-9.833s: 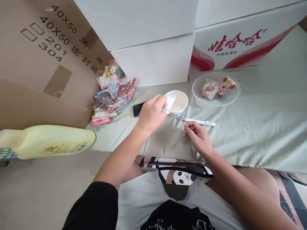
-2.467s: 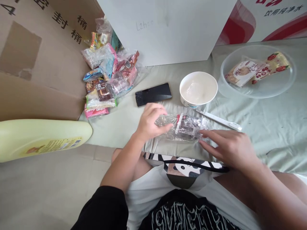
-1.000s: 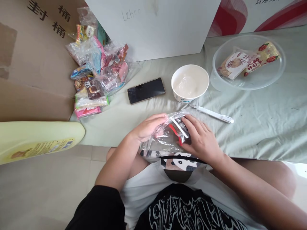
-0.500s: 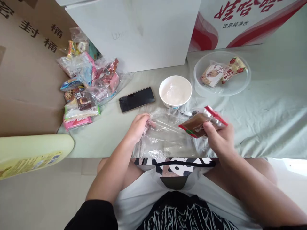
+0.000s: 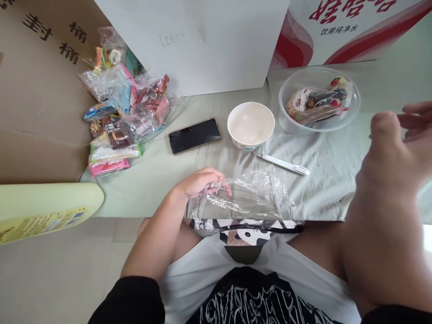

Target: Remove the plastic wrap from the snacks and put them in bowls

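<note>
My left hand (image 5: 204,182) is closed on the gathered edge of a clear plastic bag (image 5: 249,198), which spreads to the right along the front edge of the table. Raised at the far right, close to the camera, my right hand (image 5: 401,144) has its fingers apart and nothing visible in it. Left of that hand stands a clear round plastic bowl (image 5: 282,118) with several wrapped snacks, among them a brown packet (image 5: 326,96) lying on top. A white utility knife (image 5: 283,163) lies behind the bag.
A white paper bowl (image 5: 251,126) stands in the middle, with a phone (image 5: 195,135) to its left. Wrapped snacks (image 5: 118,112) pile up at the left by a cardboard box (image 5: 40,99). White boxes (image 5: 216,45) close off the back. A pale yellow container (image 5: 50,207) juts in at left.
The brown packet has left my right hand and now lies in the clear bowl. That hand has risen to the right and opened. My left hand still grips the bag, which has shifted slightly.
</note>
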{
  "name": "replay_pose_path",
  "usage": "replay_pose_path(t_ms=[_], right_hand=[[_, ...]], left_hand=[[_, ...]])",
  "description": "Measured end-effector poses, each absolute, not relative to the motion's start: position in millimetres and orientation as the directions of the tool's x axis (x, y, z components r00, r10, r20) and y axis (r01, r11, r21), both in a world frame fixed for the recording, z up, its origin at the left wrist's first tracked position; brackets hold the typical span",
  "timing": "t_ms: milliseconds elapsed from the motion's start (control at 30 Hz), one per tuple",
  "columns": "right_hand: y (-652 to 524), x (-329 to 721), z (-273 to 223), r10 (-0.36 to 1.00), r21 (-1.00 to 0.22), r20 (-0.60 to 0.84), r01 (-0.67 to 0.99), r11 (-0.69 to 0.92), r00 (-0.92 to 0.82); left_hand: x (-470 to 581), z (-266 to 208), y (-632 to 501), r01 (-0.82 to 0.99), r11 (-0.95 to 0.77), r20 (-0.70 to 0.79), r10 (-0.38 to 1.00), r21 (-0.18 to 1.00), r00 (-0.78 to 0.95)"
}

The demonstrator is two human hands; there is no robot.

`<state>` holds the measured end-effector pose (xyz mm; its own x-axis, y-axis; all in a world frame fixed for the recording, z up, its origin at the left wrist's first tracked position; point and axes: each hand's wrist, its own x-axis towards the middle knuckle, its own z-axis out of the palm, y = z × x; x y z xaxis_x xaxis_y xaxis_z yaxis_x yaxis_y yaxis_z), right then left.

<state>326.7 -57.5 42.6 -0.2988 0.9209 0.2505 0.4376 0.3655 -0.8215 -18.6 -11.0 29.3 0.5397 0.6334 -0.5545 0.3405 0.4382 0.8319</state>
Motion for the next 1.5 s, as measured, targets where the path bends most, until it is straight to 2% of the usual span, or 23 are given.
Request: replay_pose_path(t_ms=[100,233,300,400,500,567,667,733,800,900,967,1033,1167,1333,1400,1500], right_hand=[[-70,287,37,0.903,-0.855,0.211,0.377,0.357,-0.375],[-76,258,21,0.859,-0.909,0.179,0.254,0.332,-0.48],[-78,254,14,0.823,-0.919,0.179,0.207,0.336,-0.539],[-80,252,5,0.805,-0.866,0.149,0.316,0.386,-0.575],[-77,250,-1,0.841,-0.732,0.169,0.506,0.456,-0.514],[-74,249,-3,0.834,-0.688,0.206,0.53,0.495,-0.512],[-70,246,-5,0.819,-0.714,0.243,0.476,0.514,-0.519],[-70,245,-5,0.865,-0.765,0.244,0.461,0.45,-0.439],[-70,245,-3,0.943,-0.864,0.184,0.412,0.29,-0.278],[-70,247,0,0.999,-0.99,0.003,0.139,0.008,-0.035],[-67,247,2,0.992,-0.992,-0.111,-0.064,-0.107,0.057],[-63,248,5,0.97,-0.967,-0.202,-0.186,-0.175,0.139],[-54,251,7,0.906,-0.928,-0.294,-0.318,-0.195,0.304],[-50,256,8,0.869,-0.909,-0.29,-0.4,-0.119,0.401],[-51,256,7,0.867,-0.908,-0.286,-0.405,-0.109,0.407],[-55,255,3,0.897,-0.917,-0.232,-0.391,-0.073,0.375]], left_hand=[[-21,33,-12,0.316,0.403,-0.512,0.665,0.859,0.543],[-20,35,-11,0.204,0.592,-0.526,0.442,0.78,0.727],[-21,35,-9,0.119,0.658,-0.503,0.434,0.744,0.747],[-28,36,-5,0.03,0.68,-0.48,0.484,0.732,0.732],[-39,37,-1,0.008,0.688,-0.474,0.492,0.726,0.73],[-46,37,0,-0.028,0.687,-0.459,0.515,0.726,0.724],[-51,37,2,-0.07,0.692,-0.443,0.533,0.719,0.721],[-51,37,3,-0.08,0.699,-0.444,0.534,0.711,0.72],[-50,36,4,-0.101,0.693,-0.453,0.567,0.714,0.688],[-48,33,6,-0.148,0.659,-0.472,0.659,0.737,0.585],[-49,30,8,-0.189,0.626,-0.473,0.723,0.756,0.503],[-51,28,9,-0.232,0.589,-0.454,0.772,0.774,0.445],[-58,25,8,-0.195,0.514,-0.373,0.791,0.835,0.486],[-64,22,7,0.025,0.494,-0.387,0.649,0.869,0.655],[-61,23,6,0.056,0.509,-0.425,0.648,0.859,0.632],[-50,26,6,0.01,0.508,-0.46,0.772,0.861,0.439]])
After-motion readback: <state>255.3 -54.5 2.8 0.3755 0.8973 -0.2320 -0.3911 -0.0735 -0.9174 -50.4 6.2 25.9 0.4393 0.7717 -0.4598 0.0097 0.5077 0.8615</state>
